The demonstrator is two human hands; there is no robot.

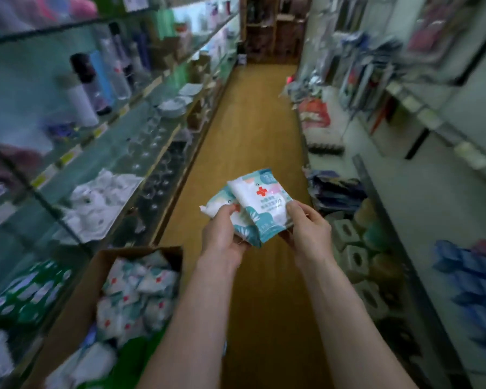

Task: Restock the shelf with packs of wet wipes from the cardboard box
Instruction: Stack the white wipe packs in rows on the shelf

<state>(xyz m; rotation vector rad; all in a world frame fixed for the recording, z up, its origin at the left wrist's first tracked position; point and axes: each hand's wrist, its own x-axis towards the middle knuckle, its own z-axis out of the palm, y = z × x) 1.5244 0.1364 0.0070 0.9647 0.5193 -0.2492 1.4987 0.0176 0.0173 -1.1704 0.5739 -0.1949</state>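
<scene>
I have two packs of wet wipes up in front of me over the aisle floor, held between both hands. My left hand grips the rear pack by its near end, fingers curled under and thumb on top. My right hand pinches the lower right corner of the front pack, the one with the red cross. The two packs overlap, the front one lying partly across the other.

The cardboard box sits open at my lower left, against the foot of the glass shelving, and it holds plenty of loose packs piled anyhow. So I judge the job to be far from finished: most of the stock is in the box, and these two are lifted out but not yet placed. I cannot tell which shelf is meant to take them; the view is blurred at the edges. Something green-wrapped lies on the low left shelf beside the box, but I cannot make out what it is.
</scene>
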